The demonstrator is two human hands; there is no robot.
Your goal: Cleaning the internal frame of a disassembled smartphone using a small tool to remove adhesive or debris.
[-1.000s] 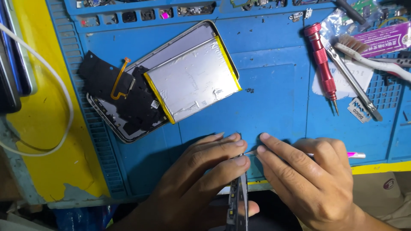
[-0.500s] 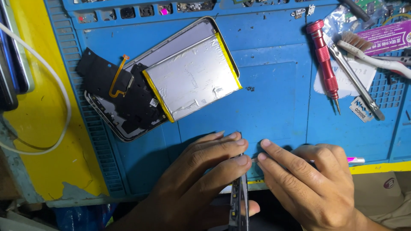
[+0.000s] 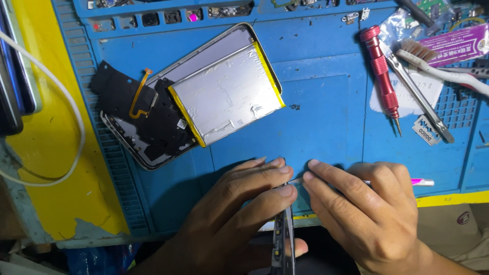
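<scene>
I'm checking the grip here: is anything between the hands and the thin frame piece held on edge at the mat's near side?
Nothing visible. The left hand already pinches the thin frame piece directly, and the right hand touches a slim tool to its top end. The opened phone lies apart, farther up the mat.

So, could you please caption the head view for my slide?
Both hands, left hand and right hand, hold a thin frame edge-on over a blue mat.
</scene>
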